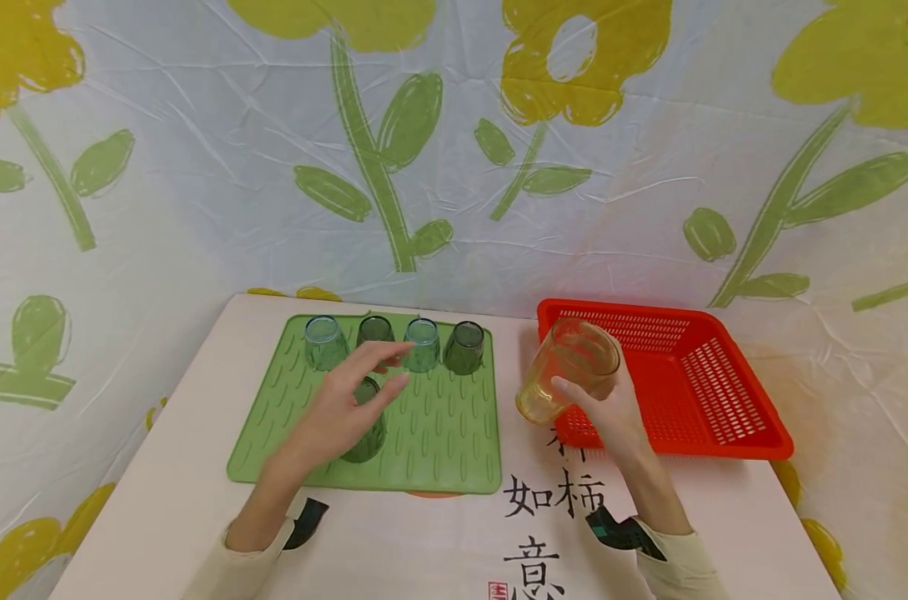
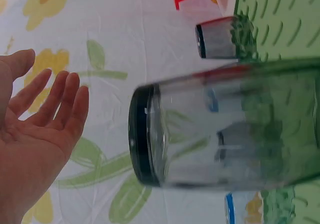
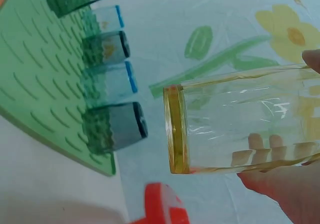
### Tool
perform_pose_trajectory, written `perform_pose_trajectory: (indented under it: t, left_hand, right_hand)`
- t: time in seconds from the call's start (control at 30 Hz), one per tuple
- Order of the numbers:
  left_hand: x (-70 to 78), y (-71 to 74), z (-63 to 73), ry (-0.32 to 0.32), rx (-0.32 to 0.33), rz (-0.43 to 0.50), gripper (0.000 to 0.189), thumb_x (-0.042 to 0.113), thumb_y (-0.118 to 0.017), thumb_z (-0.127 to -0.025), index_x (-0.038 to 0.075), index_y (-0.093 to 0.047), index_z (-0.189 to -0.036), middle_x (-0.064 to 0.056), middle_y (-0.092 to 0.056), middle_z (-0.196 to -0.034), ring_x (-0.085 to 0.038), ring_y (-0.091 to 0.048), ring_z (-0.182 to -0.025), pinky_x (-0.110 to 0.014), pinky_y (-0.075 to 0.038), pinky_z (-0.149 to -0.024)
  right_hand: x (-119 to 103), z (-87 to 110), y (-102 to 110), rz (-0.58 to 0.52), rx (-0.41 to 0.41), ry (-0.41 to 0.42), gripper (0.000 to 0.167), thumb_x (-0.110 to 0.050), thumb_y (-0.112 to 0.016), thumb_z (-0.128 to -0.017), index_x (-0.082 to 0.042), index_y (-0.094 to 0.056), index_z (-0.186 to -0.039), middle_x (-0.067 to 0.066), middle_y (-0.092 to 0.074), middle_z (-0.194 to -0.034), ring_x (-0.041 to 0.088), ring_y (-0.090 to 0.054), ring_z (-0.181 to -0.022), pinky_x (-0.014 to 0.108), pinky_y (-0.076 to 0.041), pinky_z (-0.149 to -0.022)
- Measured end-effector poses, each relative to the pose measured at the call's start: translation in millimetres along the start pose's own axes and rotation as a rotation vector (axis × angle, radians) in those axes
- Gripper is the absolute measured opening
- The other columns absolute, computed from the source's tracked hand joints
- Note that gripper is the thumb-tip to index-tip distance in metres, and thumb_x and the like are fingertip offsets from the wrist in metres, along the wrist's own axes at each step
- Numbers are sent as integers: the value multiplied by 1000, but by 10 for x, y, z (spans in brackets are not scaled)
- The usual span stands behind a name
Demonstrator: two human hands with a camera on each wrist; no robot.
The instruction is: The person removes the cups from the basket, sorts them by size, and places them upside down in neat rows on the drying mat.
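Observation:
My right hand (image 1: 611, 408) grips an amber glass (image 1: 566, 375) around its side. The glass is tilted, thick base down to the left, above the table near the red basket. In the right wrist view, fingers show through the clear wall of the amber glass (image 3: 235, 119). My left hand (image 1: 341, 408), fingers loosely bent, hovers over the green drying mat (image 1: 438, 450). Behind it a tall grey-green glass (image 1: 367, 437) stands upside down, partly hidden. The left wrist view shows a gap between the left hand (image 2: 40, 119) and that tall glass (image 2: 210, 134).
Along the mat's back edge, short glasses stand upside down in a row: a blue glass (image 1: 324, 343), a grey glass (image 1: 374, 330), another blue glass (image 1: 422, 346) and another grey glass (image 1: 464, 348). The red plastic basket (image 1: 724, 392) sits at the right. A flowered cloth (image 1: 454, 167) hangs behind.

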State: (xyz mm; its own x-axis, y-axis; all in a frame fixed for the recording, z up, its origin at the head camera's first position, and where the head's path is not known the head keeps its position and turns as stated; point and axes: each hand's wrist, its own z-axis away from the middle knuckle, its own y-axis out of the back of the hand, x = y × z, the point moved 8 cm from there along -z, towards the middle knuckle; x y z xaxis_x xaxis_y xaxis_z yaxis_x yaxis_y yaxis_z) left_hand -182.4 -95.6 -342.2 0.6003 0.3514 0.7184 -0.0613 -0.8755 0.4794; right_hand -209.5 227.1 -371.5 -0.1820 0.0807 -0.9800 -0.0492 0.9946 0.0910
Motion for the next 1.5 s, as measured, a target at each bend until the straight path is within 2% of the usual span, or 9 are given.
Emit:
perform_pose_trajectory:
  t: [0.23, 0.33, 0.67, 0.8, 1.03, 1.1, 1.27, 1.33, 1.5]
  left_hand:
    - [67, -315, -20, -36, -55, 75, 46, 7, -69, -99, 12, -57, -144, -1, -61, -132, -19, -59, -118, -35, -50, -99]
    - [75, -429, -25, -54, -63, 106, 48, 5, -70, -98, 10, -57, -143, -3, -61, -132, -23, -59, -118, -39, -51, -100]
    - [17, -759, -60, -44, -101, 178, 57, 10, -75, -95, 9, -52, -147, -6, -56, -141, -21, -57, -124, -41, -50, -103]
    - [-74, -870, -47, 15, -134, 183, 66, 14, -79, -93, 7, -47, -151, -10, -54, -143, -24, -54, -127, -46, -48, -105]
    - [-245, -1025, 25, 167, -216, 245, 88, 27, -84, -89, 18, -32, -160, -7, -49, -148, -26, -48, -135, -47, -45, -108]
    - [-291, -1056, 47, 208, -226, 263, 93, 29, -85, -87, 21, -29, -161, -7, -47, -150, -24, -48, -135, -47, -47, -106]
    - [-396, -1139, 90, 263, -242, 304, 97, 29, -86, -87, 23, -25, -162, -12, -51, -147, -22, -58, -121, -40, -54, -93]
    - [-418, -1146, 107, 282, -241, 309, 96, 31, -85, -87, 23, -25, -162, -12, -53, -144, -24, -61, -116, -39, -56, -90]
    - [-419, -1054, 134, 338, -209, 277, 90, 41, -86, -85, 31, -34, -159, -3, -53, -146, -27, -60, -121, -42, -55, -92]
  right_hand:
    - [55, 15, -237, -111, -54, 32, 76, 8, -69, -91, -9, -33, -155, 22, -45, -150, 21, -58, -128, 30, -53, -99]
    - [65, 21, -331, -151, -69, 55, 77, 10, -69, -89, -6, -33, -155, 20, -47, -149, 23, -56, -131, 30, -51, -102]
    - [112, 37, -610, -225, -144, 125, 75, 10, -66, -89, -6, -34, -155, 20, -49, -148, 25, -54, -135, 35, -44, -111]
    - [109, 35, -726, -277, -179, 142, 73, 7, -68, -91, -7, -34, -155, 22, -48, -148, 25, -53, -136, 37, -42, -113]
    - [125, 39, -872, -350, -213, 151, 72, 4, -67, -93, -5, -33, -155, 8, -54, -145, 24, -54, -136, 41, -42, -113]
    - [125, 40, -894, -376, -223, 161, 70, 3, -67, -94, -4, -33, -155, 8, -54, -146, 25, -53, -137, 43, -41, -114]
    - [131, 45, -926, -414, -234, 158, 66, -1, -64, -96, -9, -36, -155, 10, -51, -151, 28, -50, -140, 42, -41, -114]
    - [139, 46, -921, -405, -225, 144, 66, -2, -63, -96, -7, -34, -155, 10, -50, -152, 29, -50, -140, 43, -42, -113]
    - [180, 39, -811, -372, -158, 81, 71, 1, -65, -93, -10, -33, -155, 9, -49, -149, 25, -56, -131, 39, -49, -106]
